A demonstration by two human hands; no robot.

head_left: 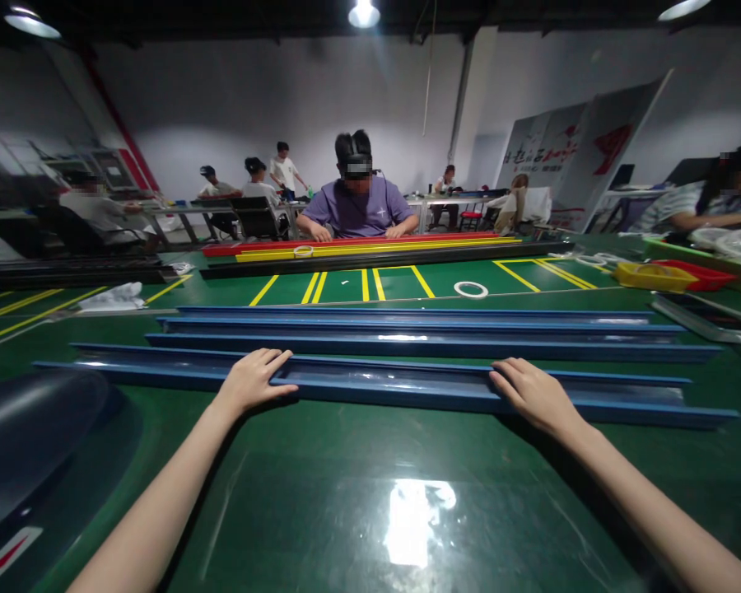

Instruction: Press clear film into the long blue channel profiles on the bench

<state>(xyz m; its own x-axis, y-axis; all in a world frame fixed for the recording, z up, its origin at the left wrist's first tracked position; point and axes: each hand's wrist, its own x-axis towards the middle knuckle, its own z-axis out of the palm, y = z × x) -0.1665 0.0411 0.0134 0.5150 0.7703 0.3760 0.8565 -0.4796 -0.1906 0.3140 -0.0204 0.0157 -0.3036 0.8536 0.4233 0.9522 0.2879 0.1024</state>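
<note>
A long blue channel strip [383, 383] lies across the green table [321, 486], nearest to me. My left hand [256, 380] rests over its left-middle part, thumb on the near edge and fingers over the far edge. Toward its right part, my right hand [528, 391] lies on the strip with the fingers bent over the channel; its thumb side touches the inside. Just beyond are more blue channel strips [438, 342], parallel to the first. Neither hand touches those.
Across the table a person in a purple shirt [361, 210] leans over red and yellow strips [383, 247]. A white ring [471, 289], a white cloth [114, 297], a yellow tray [654, 277] and a dark curved sheet [37, 445] lie around.
</note>
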